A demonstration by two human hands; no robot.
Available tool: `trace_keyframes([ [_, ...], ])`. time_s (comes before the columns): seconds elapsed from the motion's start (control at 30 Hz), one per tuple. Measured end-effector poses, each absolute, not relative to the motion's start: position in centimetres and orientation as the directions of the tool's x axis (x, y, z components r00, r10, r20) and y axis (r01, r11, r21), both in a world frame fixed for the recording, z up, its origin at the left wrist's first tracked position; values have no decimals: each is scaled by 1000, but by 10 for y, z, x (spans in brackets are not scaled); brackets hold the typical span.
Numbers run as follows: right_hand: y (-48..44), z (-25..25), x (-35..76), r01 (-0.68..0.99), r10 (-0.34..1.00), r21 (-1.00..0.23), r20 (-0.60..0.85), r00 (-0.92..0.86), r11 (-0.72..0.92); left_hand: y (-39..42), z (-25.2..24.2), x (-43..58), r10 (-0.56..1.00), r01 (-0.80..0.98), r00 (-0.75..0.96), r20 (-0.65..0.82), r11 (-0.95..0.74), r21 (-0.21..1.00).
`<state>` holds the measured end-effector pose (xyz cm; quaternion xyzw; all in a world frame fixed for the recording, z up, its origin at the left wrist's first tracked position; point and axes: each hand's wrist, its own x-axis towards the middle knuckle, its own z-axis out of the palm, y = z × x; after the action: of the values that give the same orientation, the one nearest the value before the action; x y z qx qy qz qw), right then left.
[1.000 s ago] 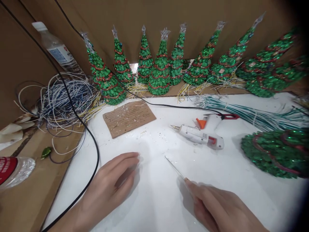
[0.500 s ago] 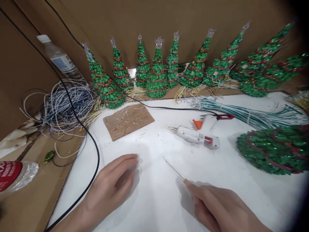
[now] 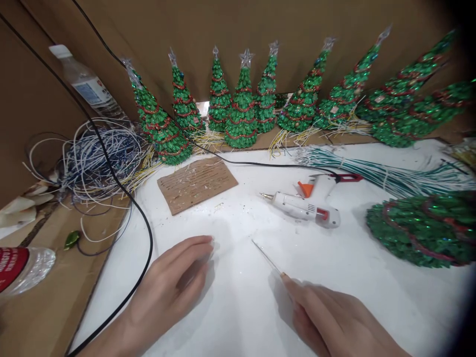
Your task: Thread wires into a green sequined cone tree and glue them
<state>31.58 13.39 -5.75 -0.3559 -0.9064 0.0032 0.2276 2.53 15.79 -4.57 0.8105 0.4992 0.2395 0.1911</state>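
Note:
My right hand (image 3: 323,312) is closed around a thin, pointed metal tool (image 3: 267,257) whose handle is hidden in the fingers. The tool slants up and left, its tip at or just above the white tabletop (image 3: 238,307); I cannot tell if it touches. My left hand (image 3: 171,282) rests on the tabletop to the left, fingers loosely curved and the thumb apart from them, with nothing visible in it. Beyond the hands lie a white glue gun (image 3: 297,207), nozzle to the left, and a brown cardboard piece (image 3: 199,183) with dried streaks on it.
Several green tinsel Christmas trees (image 3: 243,109) with star tops stand along the back. A larger tree (image 3: 420,228) lies at right. Green and white wires (image 3: 372,168) lie behind it. A black cable (image 3: 147,233) crosses the left side, near tangled wires (image 3: 100,158) and a bottle (image 3: 87,89).
The view has shifted slightly. My right hand and the metal tool have moved a little up and to the left; my left hand stays in nearly the same place and pose.

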Motion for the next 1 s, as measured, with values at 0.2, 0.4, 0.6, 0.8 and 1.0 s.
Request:
trace_keyframes([
  [0.2, 144, -52, 316, 689, 676, -171, 456, -579, 705, 157, -46, 24, 899, 702, 391, 198, -430, 567],
  [0.4, 139, -49, 319, 633, 649, -218, 462, -604, 743, 159, -45, 25, 898, 708, 391, 201, -434, 558],
  [0.6, 137, -50, 317, 638, 667, -236, 433, -606, 733, 158, -45, 25, 898, 720, 392, 201, -435, 540],
  [0.8, 136, -50, 313, 632, 676, -262, 423, -604, 729, 158, -45, 26, 901, 729, 387, 198, -430, 533],
  [1.0, 134, -53, 309, 627, 659, -242, 442, -608, 741, 159, -43, 26, 901, 727, 395, 177, -425, 539],
])
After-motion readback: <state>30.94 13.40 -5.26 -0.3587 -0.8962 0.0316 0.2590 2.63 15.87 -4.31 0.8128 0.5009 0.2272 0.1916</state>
